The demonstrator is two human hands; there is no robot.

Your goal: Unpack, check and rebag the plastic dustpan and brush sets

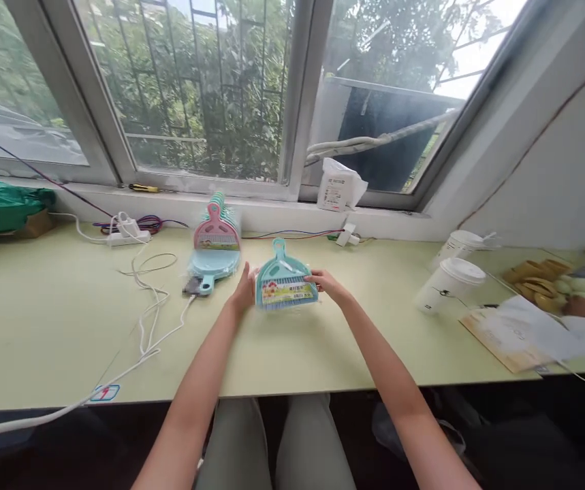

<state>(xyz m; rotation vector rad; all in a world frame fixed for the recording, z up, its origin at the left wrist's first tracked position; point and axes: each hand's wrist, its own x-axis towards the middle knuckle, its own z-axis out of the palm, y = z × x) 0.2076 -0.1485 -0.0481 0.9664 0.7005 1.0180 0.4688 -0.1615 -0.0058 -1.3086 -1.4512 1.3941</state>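
Between my two hands is a teal mini dustpan and brush set (pixel 282 280) in clear wrapping, tilted up over the table with its looped handle pointing away from me. A printed label runs across its front. My left hand (pixel 244 288) lies along its left side, thumb up, the other fingers partly hidden behind it. On the right edge, my right hand (pixel 325 284) pinches the set between thumb and fingers. To the left stands a stack of similar wrapped sets (pixel 216 231), a pink one in front, with a light blue dustpan (pixel 214 263) lying flat before it.
White cables (pixel 152 320) trail over the left of the table (pixel 282 361) from a power strip (pixel 127 235). Two lidded white cups (pixel 450 284) stand at right, beside papers (pixel 511 333) and slippers (pixel 540 282). A screwdriver (pixel 143 188) and a white packet (pixel 340 185) rest on the windowsill.
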